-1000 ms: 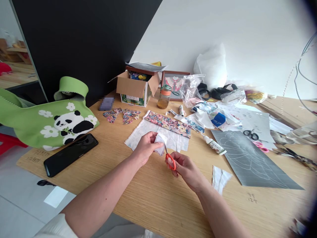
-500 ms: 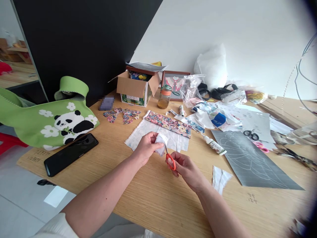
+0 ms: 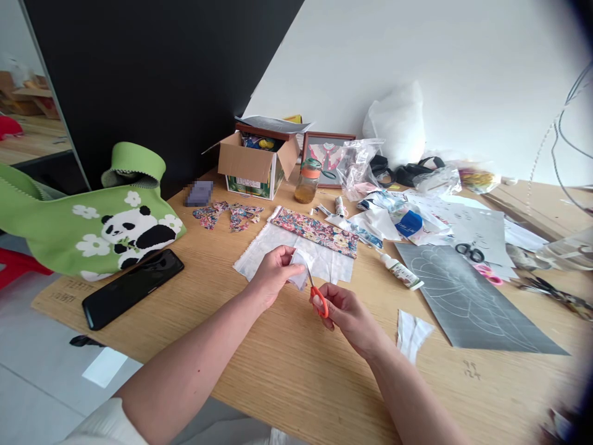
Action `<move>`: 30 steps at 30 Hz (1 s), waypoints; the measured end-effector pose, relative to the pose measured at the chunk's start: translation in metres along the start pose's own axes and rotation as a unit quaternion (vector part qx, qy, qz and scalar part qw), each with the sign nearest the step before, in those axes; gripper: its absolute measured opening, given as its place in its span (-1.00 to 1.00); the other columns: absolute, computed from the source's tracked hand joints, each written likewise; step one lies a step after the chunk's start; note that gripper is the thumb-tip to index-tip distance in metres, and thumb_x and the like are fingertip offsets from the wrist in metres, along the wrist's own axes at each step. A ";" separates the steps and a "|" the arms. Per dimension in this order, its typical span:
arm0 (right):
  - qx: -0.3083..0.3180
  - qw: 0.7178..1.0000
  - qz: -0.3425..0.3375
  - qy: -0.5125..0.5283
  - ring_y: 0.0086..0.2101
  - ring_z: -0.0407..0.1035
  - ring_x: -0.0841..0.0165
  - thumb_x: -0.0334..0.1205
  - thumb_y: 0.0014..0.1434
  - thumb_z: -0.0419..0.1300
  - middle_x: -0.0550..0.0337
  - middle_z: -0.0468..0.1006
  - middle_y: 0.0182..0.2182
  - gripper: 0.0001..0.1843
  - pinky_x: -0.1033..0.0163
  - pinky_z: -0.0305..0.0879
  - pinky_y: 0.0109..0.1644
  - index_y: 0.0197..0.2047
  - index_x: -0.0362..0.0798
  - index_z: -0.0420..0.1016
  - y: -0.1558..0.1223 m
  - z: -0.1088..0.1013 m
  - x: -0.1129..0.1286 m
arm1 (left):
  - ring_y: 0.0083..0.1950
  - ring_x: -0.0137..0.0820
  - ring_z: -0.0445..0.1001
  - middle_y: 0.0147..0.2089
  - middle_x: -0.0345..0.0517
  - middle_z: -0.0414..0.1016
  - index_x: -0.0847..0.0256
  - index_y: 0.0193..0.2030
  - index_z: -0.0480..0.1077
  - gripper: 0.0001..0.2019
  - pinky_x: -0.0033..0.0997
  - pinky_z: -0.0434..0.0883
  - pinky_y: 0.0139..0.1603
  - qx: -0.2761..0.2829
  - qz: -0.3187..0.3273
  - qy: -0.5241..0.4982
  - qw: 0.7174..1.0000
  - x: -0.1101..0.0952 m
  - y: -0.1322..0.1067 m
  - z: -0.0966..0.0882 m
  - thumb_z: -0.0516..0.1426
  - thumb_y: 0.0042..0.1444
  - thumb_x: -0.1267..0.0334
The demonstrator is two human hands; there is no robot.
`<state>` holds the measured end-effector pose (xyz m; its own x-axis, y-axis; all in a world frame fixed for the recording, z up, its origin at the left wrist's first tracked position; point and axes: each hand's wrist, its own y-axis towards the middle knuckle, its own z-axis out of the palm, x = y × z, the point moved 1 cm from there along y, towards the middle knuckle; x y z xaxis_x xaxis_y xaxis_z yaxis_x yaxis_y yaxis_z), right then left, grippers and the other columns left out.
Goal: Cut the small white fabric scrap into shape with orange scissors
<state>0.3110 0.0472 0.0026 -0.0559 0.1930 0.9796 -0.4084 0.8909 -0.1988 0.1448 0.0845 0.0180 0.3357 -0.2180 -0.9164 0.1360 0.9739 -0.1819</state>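
My left hand (image 3: 272, 275) pinches a small white piece of cloth (image 3: 300, 270) above the wooden table (image 3: 296, 383). My right hand (image 3: 346, 315) grips small orange-handled scissors (image 3: 317, 298), their blades reaching up into the edge of that white piece. Just behind my hands lie a larger white cloth sheet (image 3: 278, 250) and a floral fabric strip (image 3: 317, 230).
A black phone (image 3: 132, 288) and a green panda bag (image 3: 92, 225) lie at the left. A cardboard box (image 3: 254, 162), a jar (image 3: 308, 181), a glue bottle (image 3: 399, 271), a grey sheet (image 3: 467, 300), a white scrap (image 3: 410, 334) and cluttered papers fill the back and right.
The white piece has turned slightly in my left fingers and the scissors have shifted a little along its edge. Everything else is unmoved.
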 end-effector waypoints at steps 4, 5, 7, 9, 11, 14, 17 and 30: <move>0.000 1.000 0.004 -0.001 -0.58 0.06 0.52 0.16 0.03 0.33 0.33 0.26 -0.56 -0.53 0.34 0.00 -0.52 -0.45 -0.08 0.33 -0.001 0.000 0.000 | -0.45 -0.50 0.37 -0.40 -0.18 0.45 0.30 -0.23 0.36 -0.58 -0.51 0.32 -0.44 -0.001 0.005 -0.002 1.000 0.001 0.001 -0.001 0.31 -0.30 0.28; 0.001 1.000 0.004 -0.001 -0.58 0.06 0.52 0.16 0.03 0.33 0.33 0.26 -0.56 -0.53 0.34 0.01 -0.52 -0.45 -0.08 0.33 -0.001 0.000 0.000 | -0.46 -0.51 0.37 -0.40 -0.18 0.45 0.30 -0.23 0.36 -0.58 -0.52 0.31 -0.43 -0.001 0.006 -0.001 1.000 0.001 0.001 -0.001 0.32 -0.30 0.28; 0.003 1.000 0.006 0.001 -0.57 0.06 0.51 0.16 0.03 0.33 0.33 0.26 -0.56 -0.53 0.33 0.00 -0.52 -0.46 -0.08 0.33 -0.001 0.000 0.001 | -0.46 -0.52 0.36 -0.40 -0.18 0.45 0.30 -0.24 0.36 -0.58 -0.53 0.30 -0.43 0.001 0.006 0.001 1.000 0.001 0.000 -0.001 0.32 -0.31 0.28; 0.005 1.000 0.009 0.005 -0.57 0.07 0.51 0.17 0.03 0.32 0.32 0.26 -0.55 -0.53 0.33 0.01 -0.51 -0.46 -0.07 0.32 -0.002 0.001 0.002 | -0.46 -0.51 0.36 -0.40 -0.18 0.45 0.30 -0.24 0.36 -0.58 -0.53 0.30 -0.43 0.003 0.004 0.003 1.000 0.001 0.000 0.000 0.32 -0.31 0.28; 0.007 1.000 0.011 0.008 -0.56 0.07 0.51 0.17 0.03 0.32 0.31 0.27 -0.54 -0.53 0.33 0.02 -0.51 -0.45 -0.07 0.32 -0.002 0.002 0.002 | -0.46 -0.50 0.37 -0.40 -0.18 0.45 0.30 -0.23 0.36 -0.57 -0.51 0.30 -0.43 0.004 0.001 0.005 1.000 0.001 -0.001 0.000 0.32 -0.32 0.28; 0.009 1.000 0.010 0.008 -0.56 0.08 0.51 0.17 0.04 0.32 0.31 0.27 -0.53 -0.52 0.33 0.02 -0.51 -0.46 -0.08 0.32 -0.002 0.002 0.004 | -0.45 -0.49 0.38 -0.39 -0.17 0.46 0.29 -0.23 0.36 -0.57 -0.51 0.31 -0.42 0.007 -0.001 0.008 1.000 0.000 -0.001 0.000 0.32 -0.31 0.28; 0.011 1.000 0.008 0.004 -0.56 0.08 0.51 0.17 0.05 0.31 0.30 0.27 -0.53 -0.52 0.34 0.03 -0.51 -0.45 -0.08 0.32 -0.002 0.002 0.004 | -0.44 -0.48 0.39 -0.38 -0.17 0.46 0.29 -0.22 0.35 -0.57 -0.50 0.32 -0.41 0.010 -0.002 0.012 1.000 0.000 -0.001 0.001 0.31 -0.30 0.28; 0.006 1.000 0.004 0.003 -0.57 0.06 0.51 0.19 0.02 0.32 0.30 0.27 -0.53 -0.51 0.33 0.01 -0.51 -0.46 -0.07 0.32 -0.002 0.001 0.003 | -0.44 -0.49 0.39 -0.37 -0.17 0.46 0.29 -0.20 0.35 -0.55 -0.50 0.32 -0.39 0.013 -0.001 0.007 1.000 0.001 -0.001 -0.001 0.32 -0.30 0.28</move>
<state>0.3103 0.0457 0.0059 -0.0529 0.2026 0.9778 -0.4198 0.8840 -0.2059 0.1444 0.0835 0.0165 0.3219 -0.2197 -0.9209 0.1612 0.9712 -0.1754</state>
